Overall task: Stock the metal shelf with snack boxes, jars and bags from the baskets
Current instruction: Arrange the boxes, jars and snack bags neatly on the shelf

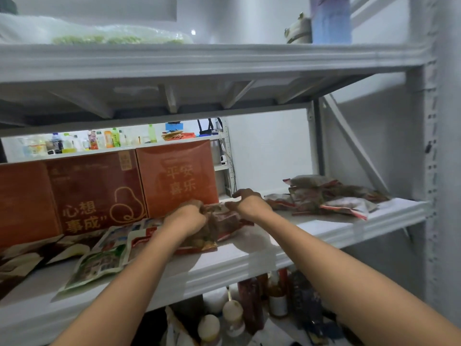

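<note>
Placing step: our left hand (185,217) gripped a bag (224,222) mid-shelf (249,260), before the boxes (174,176). Our right hand (249,203) curled over its far end, hold unclear. Next, we judged, lay it flat and let go.

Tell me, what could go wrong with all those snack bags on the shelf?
The green bag lies right at the front edge of the shelf; a nudge from an arm might knock it off. The bundle of snack bags that the left hand grips looks loose, so one could slip out. Anything that falls may hit the bottles below.
</note>
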